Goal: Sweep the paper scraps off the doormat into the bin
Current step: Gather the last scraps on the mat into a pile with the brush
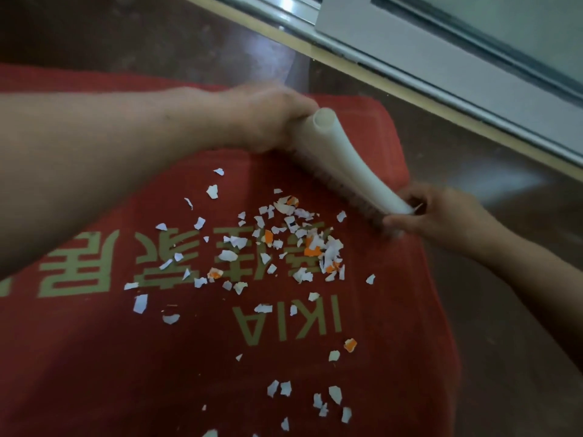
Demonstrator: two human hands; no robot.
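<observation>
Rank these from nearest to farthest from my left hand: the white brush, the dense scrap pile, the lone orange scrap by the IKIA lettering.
1. The white brush, gripped by the left hand at its far end.
2. The dense scrap pile, just below the brush in view.
3. The lone orange scrap, lower still, right of the IKIA lettering.

Glossy dark brown floor [473,190] catches soft daylight. From 12 to 3 o'clock a pale threshold strip [457,115] runs diagonally, and beyond it a grey sliding-door frame [441,67] with frosted glass [520,14].
</observation>
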